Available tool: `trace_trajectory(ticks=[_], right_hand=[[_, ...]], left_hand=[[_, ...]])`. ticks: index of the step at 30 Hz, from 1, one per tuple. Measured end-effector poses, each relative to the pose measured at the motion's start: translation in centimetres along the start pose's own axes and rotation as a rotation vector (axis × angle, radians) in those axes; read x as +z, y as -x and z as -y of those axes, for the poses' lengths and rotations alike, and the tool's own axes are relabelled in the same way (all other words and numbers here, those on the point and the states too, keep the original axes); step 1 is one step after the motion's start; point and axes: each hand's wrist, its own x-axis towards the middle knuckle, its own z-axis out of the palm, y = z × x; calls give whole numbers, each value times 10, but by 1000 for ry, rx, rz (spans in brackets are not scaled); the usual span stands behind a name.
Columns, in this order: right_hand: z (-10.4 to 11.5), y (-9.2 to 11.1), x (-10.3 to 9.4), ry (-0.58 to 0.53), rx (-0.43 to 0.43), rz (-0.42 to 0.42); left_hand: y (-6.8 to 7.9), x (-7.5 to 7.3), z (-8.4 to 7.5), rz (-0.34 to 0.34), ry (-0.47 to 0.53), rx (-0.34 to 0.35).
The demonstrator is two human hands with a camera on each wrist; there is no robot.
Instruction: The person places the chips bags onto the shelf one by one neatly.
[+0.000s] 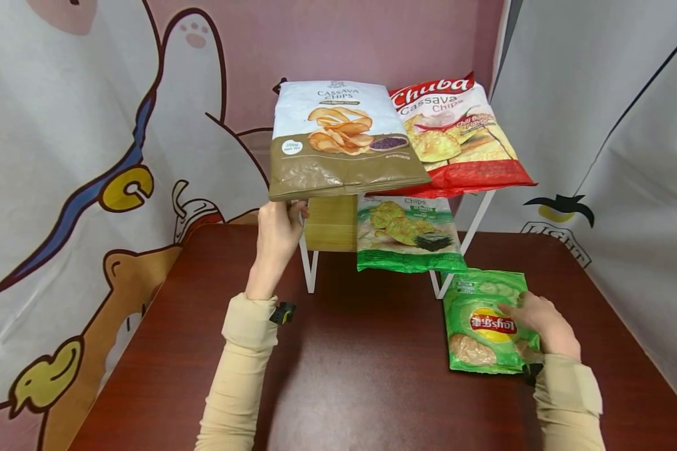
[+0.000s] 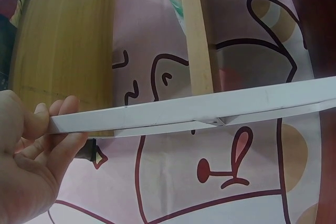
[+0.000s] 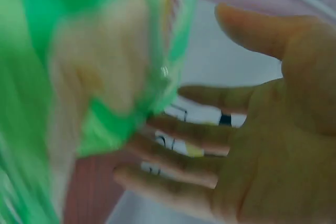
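In the head view, my left hand (image 1: 276, 233) grips the left side of a two-tier rack, just under its top tier. The left wrist view shows thumb and fingers around the end of the rack's white frame (image 2: 157, 111). My right hand (image 1: 546, 322) is at the right edge of a green Lay's chip bag (image 1: 488, 351), beside the rack's right foot. Up close in the right wrist view, its fingers are spread and nearly straight, fingertips right at the blurred green bag (image 3: 105, 135).
On the rack's upper tier are a white-and-brown cassava chip bag (image 1: 344, 169) and a red Chuba bag (image 1: 457, 172). A green-and-white chip bag (image 1: 409, 235) lies on the lower wooden shelf (image 1: 330, 225). Everything stands on a dark red-brown table (image 1: 361, 376) before a cartoon-printed curtain (image 1: 203, 156).
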Motion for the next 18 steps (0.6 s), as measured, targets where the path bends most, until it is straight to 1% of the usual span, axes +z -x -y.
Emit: trace_trajectory(ticks=[2,4,8,9,14,16,18], right_hand=[[7,0,8,-9,62,33],[13,-1,17,-34,133,32],[17,-5,30,-30,230,-52],[18,-7,31,-16,243,-78],[13,-13,32,9,249,-149],[11,-12,32,3,228,-201],[10,-12,33,-18,200,-283]], left_hand=[[0,0,0,-1,1,-2],[0,0,0,-2,3,-1],[0,0,0,1,3,1],[0,0,-1,2,1,1],[0,0,-1,3,-15,-5],[0,0,-1,1,-17,-6],[0,0,-1,-3,-17,-5]])
